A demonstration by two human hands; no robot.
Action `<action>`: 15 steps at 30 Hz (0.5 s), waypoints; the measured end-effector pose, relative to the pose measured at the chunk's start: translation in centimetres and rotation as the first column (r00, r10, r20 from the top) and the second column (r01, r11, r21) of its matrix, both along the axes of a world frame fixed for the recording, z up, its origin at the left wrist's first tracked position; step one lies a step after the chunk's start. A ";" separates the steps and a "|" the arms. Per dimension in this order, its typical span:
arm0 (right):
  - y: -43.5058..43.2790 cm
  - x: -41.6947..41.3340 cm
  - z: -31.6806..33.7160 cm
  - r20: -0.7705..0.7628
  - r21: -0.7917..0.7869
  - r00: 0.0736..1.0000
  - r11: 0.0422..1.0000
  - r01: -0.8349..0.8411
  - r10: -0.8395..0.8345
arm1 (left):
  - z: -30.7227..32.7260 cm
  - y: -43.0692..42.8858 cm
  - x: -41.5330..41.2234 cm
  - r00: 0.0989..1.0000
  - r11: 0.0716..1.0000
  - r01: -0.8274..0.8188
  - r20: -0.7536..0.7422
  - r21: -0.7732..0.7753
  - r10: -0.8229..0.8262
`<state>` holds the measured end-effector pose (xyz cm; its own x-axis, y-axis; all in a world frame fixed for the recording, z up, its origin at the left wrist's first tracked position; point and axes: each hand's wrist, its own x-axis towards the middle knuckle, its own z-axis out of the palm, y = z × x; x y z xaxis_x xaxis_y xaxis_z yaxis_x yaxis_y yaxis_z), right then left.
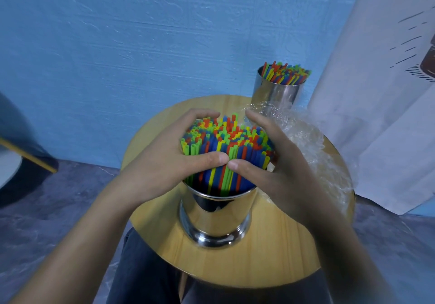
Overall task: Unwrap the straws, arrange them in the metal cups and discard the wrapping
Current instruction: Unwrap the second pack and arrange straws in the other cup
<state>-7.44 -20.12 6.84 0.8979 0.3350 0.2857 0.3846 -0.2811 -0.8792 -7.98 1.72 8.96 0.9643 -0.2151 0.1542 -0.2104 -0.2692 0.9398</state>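
Note:
A thick bundle of coloured straws [226,139] stands upright in the near metal cup [216,216] at the middle of the round wooden table [270,252]. My left hand [162,160] and my right hand [273,160] wrap around the bundle from either side, thumbs almost touching at its front. Crumpled clear plastic wrapping [313,143] lies on the table behind my right hand. A second metal cup [275,89] at the table's far edge holds more coloured straws [286,73].
A blue wall [141,45] rises behind the small table. A white printed cloth [386,92] hangs at the right. A dark rounded object with a yellow stripe [26,153] sits at the left. My grey-trousered lap [150,275] lies under the near table edge.

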 end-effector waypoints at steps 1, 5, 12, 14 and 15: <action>0.0 0.0 0.1 -0.016 0.007 1.000 1.000 -0.006 0.006 | 0.1 0.1 0.0 1.000 1.000 0.011 -0.003 0.017 -0.010; 0.0 0.1 0.4 -0.049 0.024 0.998 0.999 -0.029 0.030 | 0.4 0.4 -0.1 1.000 1.000 0.007 0.001 0.021 -0.007; 0.1 0.0 0.6 -0.029 0.031 1.000 1.000 0.006 -0.005 | 0.1 0.3 -0.2 0.999 1.000 -0.021 0.040 -0.014 0.022; 0.1 -0.1 0.6 -0.002 0.010 1.000 1.000 0.013 -0.013 | 0.0 0.2 -0.2 0.998 1.000 -0.021 0.053 -0.017 0.021; 0.0 0.0 0.6 0.015 -0.011 1.000 1.000 0.023 -0.023 | 0.0 0.2 -0.2 0.998 1.000 -0.020 0.062 -0.010 0.020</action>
<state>-7.49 -20.09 7.40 0.9009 0.3179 0.2955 0.3911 -0.2996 -0.8702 -8.22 1.91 8.97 0.9569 -0.1944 0.2156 -0.2630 -0.2656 0.9275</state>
